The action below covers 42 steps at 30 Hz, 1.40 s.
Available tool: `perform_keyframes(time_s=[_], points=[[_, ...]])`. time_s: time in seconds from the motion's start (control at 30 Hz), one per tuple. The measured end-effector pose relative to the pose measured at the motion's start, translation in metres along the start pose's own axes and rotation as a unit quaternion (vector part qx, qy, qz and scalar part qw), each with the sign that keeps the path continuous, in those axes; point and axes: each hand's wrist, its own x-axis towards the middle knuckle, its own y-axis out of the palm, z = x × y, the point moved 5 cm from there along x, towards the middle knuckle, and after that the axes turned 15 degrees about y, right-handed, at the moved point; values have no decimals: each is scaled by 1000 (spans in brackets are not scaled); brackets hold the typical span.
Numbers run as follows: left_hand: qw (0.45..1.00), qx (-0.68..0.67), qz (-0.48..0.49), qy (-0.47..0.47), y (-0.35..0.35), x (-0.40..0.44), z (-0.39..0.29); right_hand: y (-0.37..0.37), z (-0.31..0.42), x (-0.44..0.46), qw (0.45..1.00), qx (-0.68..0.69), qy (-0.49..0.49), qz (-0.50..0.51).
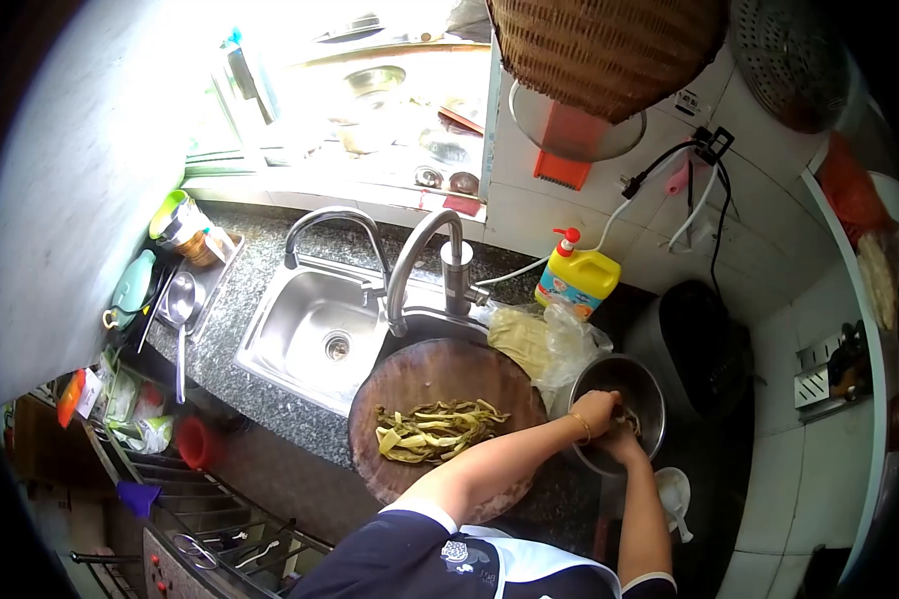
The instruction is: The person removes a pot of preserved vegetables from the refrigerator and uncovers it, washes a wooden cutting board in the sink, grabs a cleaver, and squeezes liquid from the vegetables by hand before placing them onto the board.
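Note:
Both hands are together over a metal bowl (652,384) at the right of the counter. My left hand (596,412), with a bracelet at its wrist, is closed on something I cannot make out. Beside it, my right hand (624,441) is also closed, pressed around something pale and small at the bowl's inside. What they hold is mostly hidden by the fingers. To the left, greenish-yellow pickled vegetables (440,431) lie in a pile on a round wooden board (425,367). A plastic bag (529,341) with yellowish contents rests behind the board.
A steel sink (305,314) with curved faucets (454,262) lies behind and left of the board. A yellow soap bottle (579,280) stands near the wall. A black appliance (691,344) is right of the bowl, a white bowl with a spoon (674,494) in front.

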Motion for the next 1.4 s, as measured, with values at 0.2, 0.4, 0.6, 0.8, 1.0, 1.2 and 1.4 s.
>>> perform_keyframes(time_s=[0.2, 0.4, 0.6, 0.8, 1.0, 1.2, 1.4], points=[[997, -48, -53, 21, -22, -4, -11, -33, 33, -29, 976, 208, -32, -49], [975, -142, -131, 109, -46, 3, -27, -71, 64, -61, 879, 447, -84, -141], [972, -143, -66, 174, -39, -5, -56, -67, 58, -52, 696, 696, -75, -159], [983, -91, -116, 107, -21, -4, -29, -53, 68, -40, 723, 677, -103, -93], [978, -149, -143, 9, -20, -5, -14, -32, 57, -33, 856, 494, -108, -107], [964, -222, -90, 119, -8, -5, -19, -39, 37, -18, 871, 474, -22, -131], [994, -41, -95, 30, -17, -5, -18, -49, 51, -26, 865, 461, -106, -170]])
